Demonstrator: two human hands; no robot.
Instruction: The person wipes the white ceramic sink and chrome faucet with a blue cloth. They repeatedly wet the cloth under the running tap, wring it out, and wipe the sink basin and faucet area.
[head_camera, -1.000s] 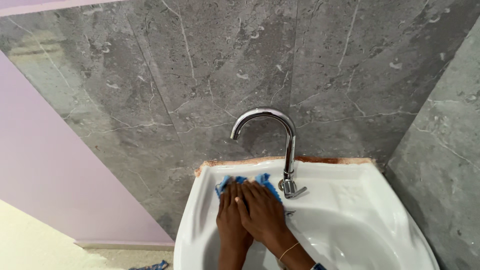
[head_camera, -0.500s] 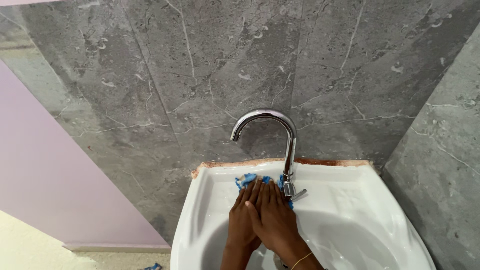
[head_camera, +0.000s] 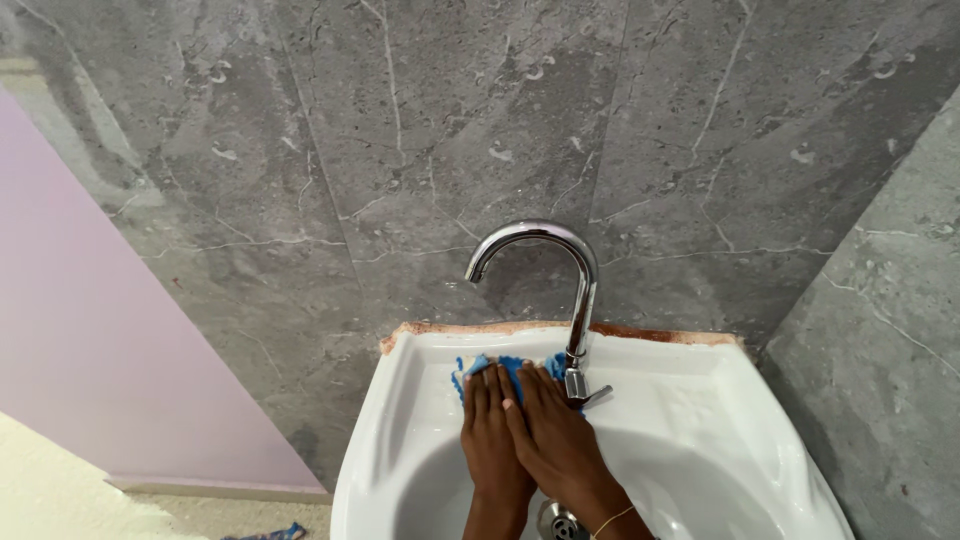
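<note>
Grey marble-look tiles (head_camera: 400, 150) cover the wall behind a white basin (head_camera: 700, 420), with a second tiled wall closing in at an angle beside the basin and a lilac wall (head_camera: 90, 330) on the opposite side. Taking the chrome tap (head_camera: 575, 290) as the landmark: its curved spout arches over the back ledge of the basin, and a blue cloth (head_camera: 500, 366) lies on that ledge, just beside the tap's base, under the spout.

Both hands lie on the cloth. The left hand (head_camera: 492, 430) is flat, its fingers (head_camera: 482, 385) stretched out and pressed onto the cloth. The right hand (head_camera: 555, 435) overlaps it at a slant, fingers likewise straight and flat, its edge almost touching the tap's lever. Neither hand is closed round anything; the palms bear down, which suits holding a cloth hard against a smooth surface rather than gripping it.

Open room is narrow. Behind the tap, a brownish seam (head_camera: 650, 332) marks where the ledge meets the wall, just beyond the cloth. The tap's stem blocks one side; away from it the ledge runs free to the raised rim. Below the hands the bowl drops toward a metal drain (head_camera: 560, 520).
</note>
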